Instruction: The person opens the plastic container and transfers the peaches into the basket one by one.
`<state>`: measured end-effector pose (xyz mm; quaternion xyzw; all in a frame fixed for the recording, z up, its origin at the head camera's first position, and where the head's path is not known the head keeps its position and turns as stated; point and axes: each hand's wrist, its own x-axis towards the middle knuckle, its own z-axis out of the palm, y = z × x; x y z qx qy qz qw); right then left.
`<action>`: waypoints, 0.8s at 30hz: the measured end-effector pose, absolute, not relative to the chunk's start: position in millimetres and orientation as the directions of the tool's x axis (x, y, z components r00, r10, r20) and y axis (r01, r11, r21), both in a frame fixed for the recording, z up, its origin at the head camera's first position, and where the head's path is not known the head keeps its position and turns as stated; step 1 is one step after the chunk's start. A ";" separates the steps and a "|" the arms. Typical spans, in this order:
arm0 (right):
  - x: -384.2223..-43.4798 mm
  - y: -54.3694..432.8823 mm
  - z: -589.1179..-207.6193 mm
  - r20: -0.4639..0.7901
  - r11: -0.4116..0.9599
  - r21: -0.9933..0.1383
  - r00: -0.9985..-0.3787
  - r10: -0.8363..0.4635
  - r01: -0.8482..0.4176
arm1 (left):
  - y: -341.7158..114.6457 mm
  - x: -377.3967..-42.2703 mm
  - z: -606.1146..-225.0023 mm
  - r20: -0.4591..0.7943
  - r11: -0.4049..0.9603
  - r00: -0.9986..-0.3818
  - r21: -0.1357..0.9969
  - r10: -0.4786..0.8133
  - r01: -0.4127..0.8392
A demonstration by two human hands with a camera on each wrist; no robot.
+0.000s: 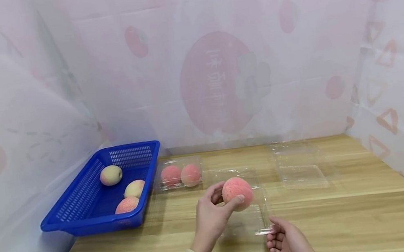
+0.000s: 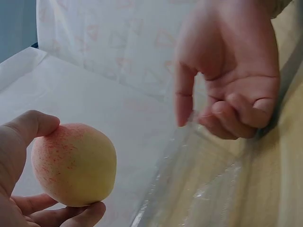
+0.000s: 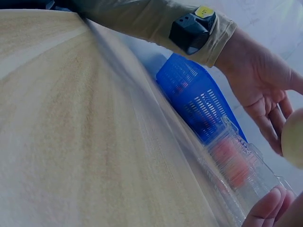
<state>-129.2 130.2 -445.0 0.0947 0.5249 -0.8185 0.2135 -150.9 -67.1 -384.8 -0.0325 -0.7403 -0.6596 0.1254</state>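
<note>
The left hand pinches a peach between thumb and fingers, raised over a clear plastic container; the right hand pinches that container's near right corner. A blue basket holding three further peaches stands at left.

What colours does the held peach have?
The peach is pale yellow with speckled pinkish-red; the left wrist view shows this best.

Beige sleeve, black box, yellow label
</note>
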 end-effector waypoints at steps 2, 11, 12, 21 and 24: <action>-129.2 131.2 -446.3 -0.385 -0.356 -0.817 -0.889 -0.248 0.453 | -73.3 -153.2 -379.2 0.218 0.129 -0.969 0.971 -0.119 0.203; -129.5 133.5 -448.2 -0.379 -0.361 -0.817 -0.890 -0.252 0.450 | -131.2 -166.7 -348.1 0.285 0.257 -0.939 0.938 -0.192 0.232; -129.4 133.4 -448.1 -0.379 -0.359 -0.818 -0.891 -0.250 0.449 | -140.8 -166.8 -345.4 0.295 0.277 -0.932 0.932 -0.210 0.233; -128.8 130.9 -446.1 -0.382 -0.350 -0.820 -0.889 -0.252 0.452 | -236.5 -155.5 -329.4 0.408 0.566 -0.833 0.812 -0.373 0.145; -129.3 129.9 -445.6 -0.382 -0.350 -0.819 -0.887 -0.258 0.455 | -269.7 -153.2 -327.3 0.468 0.678 -0.785 0.730 -0.406 0.085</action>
